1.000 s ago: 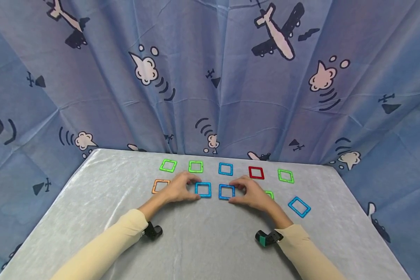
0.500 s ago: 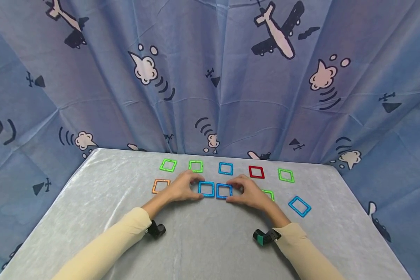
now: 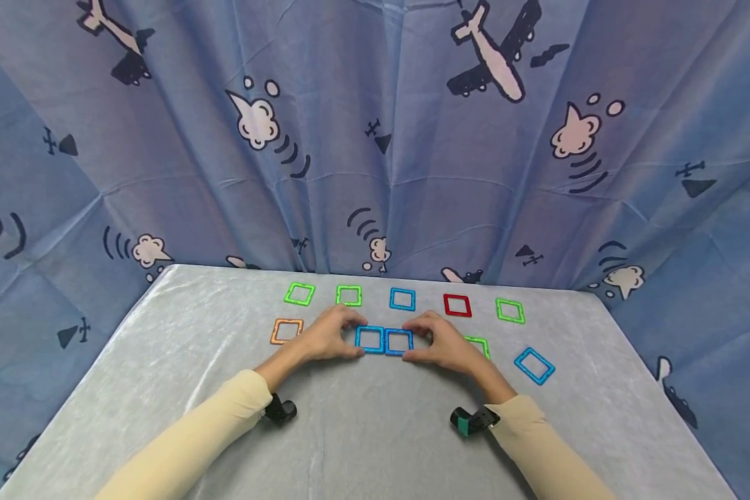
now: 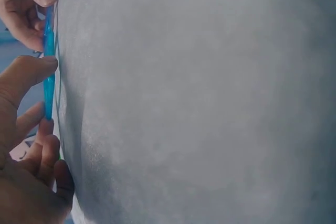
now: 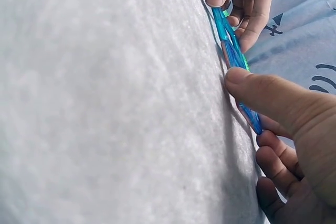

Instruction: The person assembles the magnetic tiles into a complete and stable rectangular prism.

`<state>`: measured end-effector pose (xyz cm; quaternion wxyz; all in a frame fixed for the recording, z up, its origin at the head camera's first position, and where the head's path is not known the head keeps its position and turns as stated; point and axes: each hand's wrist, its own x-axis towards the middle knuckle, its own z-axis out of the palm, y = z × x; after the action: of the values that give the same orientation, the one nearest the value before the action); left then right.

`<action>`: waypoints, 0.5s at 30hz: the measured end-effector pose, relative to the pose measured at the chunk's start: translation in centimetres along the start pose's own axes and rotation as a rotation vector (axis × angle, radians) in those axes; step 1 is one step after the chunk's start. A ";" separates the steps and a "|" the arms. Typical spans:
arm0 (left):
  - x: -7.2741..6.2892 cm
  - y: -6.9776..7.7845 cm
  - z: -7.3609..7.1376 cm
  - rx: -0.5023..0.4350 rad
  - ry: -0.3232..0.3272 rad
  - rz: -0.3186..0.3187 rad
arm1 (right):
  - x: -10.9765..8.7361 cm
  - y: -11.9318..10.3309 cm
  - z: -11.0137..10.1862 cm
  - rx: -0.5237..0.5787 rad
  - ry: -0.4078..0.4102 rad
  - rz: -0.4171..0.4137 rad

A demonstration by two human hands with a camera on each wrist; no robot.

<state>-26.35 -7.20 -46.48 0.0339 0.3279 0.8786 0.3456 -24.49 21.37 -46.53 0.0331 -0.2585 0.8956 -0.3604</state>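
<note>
Two blue square magnetic tiles with open centres lie edge to edge at mid-table. My left hand [image 3: 326,336] pinches the left blue tile [image 3: 370,351] at its outer side, thumb along the near edge and fingers at the far one. On the other side, my right hand [image 3: 445,340] grips the right blue tile [image 3: 398,353] the same way. The left wrist view shows the left tile [image 4: 49,90] edge-on between thumb and fingers, low over the cloth. In the right wrist view, the right tile [image 5: 248,113] meets its neighbour at a slight angle.
Behind the hands runs a row of green [image 3: 348,286], blue [image 3: 403,308] and red [image 3: 458,315] tiles. An orange tile [image 3: 287,320] lies left; a green one [image 3: 487,348] is partly hidden by the right hand. Another blue tile [image 3: 542,360] sits at right. A curtain [image 3: 325,139] hangs behind the table.
The two held blue tiles have come together: the left one moved right and the right one moved left, closing the gap between them. Both hands keep their hold.
</note>
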 end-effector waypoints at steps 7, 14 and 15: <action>0.1 0.0 0.2 0.016 -0.009 0.002 | 0.0 0.0 0.1 -0.009 -0.010 0.011; 0.0 0.1 0.2 0.032 -0.015 -0.004 | 0.0 0.0 0.2 -0.024 -0.016 0.040; 0.0 0.1 0.2 0.034 -0.015 -0.003 | 0.0 -0.1 0.1 -0.023 -0.016 0.040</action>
<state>-26.26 -6.98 -46.58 0.0354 0.3299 0.8845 0.3279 -24.40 21.25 -46.59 0.0446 -0.2440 0.9044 -0.3471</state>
